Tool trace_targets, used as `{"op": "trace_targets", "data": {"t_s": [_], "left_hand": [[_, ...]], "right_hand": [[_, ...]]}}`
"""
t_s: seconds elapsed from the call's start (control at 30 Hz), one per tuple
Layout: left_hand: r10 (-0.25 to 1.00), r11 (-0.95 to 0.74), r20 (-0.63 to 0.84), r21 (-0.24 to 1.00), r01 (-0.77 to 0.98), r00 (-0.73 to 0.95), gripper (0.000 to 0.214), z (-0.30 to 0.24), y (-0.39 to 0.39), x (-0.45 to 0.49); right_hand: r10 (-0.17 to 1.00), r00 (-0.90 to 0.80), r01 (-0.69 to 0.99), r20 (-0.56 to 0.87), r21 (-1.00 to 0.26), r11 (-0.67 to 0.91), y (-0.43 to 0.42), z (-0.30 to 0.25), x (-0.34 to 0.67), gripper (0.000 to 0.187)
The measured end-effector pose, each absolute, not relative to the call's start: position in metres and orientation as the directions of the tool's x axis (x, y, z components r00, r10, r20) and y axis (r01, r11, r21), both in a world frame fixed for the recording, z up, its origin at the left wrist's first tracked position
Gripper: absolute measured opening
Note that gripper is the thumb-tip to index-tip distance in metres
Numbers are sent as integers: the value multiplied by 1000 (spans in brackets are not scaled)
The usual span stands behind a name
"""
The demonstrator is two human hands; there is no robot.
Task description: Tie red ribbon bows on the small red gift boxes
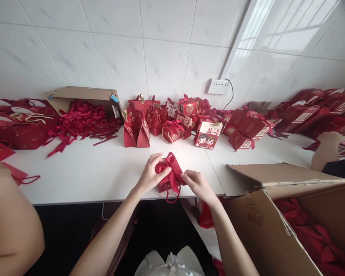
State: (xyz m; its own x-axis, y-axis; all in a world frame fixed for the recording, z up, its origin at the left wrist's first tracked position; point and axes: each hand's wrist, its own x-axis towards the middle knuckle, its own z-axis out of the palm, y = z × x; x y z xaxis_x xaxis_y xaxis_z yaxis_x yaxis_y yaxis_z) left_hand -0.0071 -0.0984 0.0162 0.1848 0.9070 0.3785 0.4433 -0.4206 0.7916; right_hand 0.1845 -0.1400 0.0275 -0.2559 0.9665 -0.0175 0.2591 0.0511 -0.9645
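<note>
A small red gift box point(164, 185) rests at the near edge of the white table point(97, 172), with a red ribbon point(170, 165) bunched on top of it. My left hand point(151, 173) is closed on the ribbon's left side, fingers pinching it. From the right, my right hand point(196, 181) pinches the ribbon's other end. A loop of ribbon hangs below the table edge.
Several finished red gift boxes point(172, 119) line the back of the table. A heap of loose red ribbons point(83, 120) and a cardboard box point(80, 96) lie at back left. An open carton point(276, 214) with red items stands at right. Another person's arm point(11, 222) is at left.
</note>
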Motion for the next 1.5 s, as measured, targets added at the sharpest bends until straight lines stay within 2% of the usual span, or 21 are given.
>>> {"op": "trace_targets", "data": {"t_s": [0.27,0.5,0.8,0.87,0.93,1.0,1.07,1.13,1.23,1.3,1.37,1.5], "left_hand": [[919,-378,287,837,395,271,16,19,-91,-9],[942,-293,170,835,465,290,23,24,-85,-10],[923,-273,117,870,410,366,16,26,-81,-10],[915,-273,98,866,419,393,16,27,-79,-10],[905,-282,91,859,426,416,15,27,-77,-10],[897,-296,94,854,428,433,15,27,-75,-10],[894,-307,104,849,429,435,15,26,-76,-10],[907,-327,152,842,429,392,13,24,-80,-8],[933,-359,313,800,481,177,29,20,-91,-3],[925,-325,379,774,543,14,32,19,-99,0],[932,-243,351,785,570,-86,25,21,-106,3],[982,-25,119,848,530,-145,25,27,-114,4]], "right_hand": [[951,-309,322,7,-940,111,-145,30,185,35],[933,-358,449,39,-869,208,-143,27,189,29],[882,-468,504,-50,-835,220,-139,41,207,29],[934,-358,506,10,-838,203,-132,43,215,28],[958,-255,493,129,-835,244,-121,42,218,30],[931,-290,454,223,-824,339,-111,40,215,44],[894,-370,414,253,-816,403,-103,37,208,38],[898,-358,407,255,-823,396,-101,34,200,21],[950,-219,389,222,-873,294,-104,28,189,28],[979,-136,323,154,-927,190,-107,22,184,28],[992,-86,218,88,-970,105,-110,17,179,25],[997,-63,3,54,-999,54,-111,15,174,23]]}}
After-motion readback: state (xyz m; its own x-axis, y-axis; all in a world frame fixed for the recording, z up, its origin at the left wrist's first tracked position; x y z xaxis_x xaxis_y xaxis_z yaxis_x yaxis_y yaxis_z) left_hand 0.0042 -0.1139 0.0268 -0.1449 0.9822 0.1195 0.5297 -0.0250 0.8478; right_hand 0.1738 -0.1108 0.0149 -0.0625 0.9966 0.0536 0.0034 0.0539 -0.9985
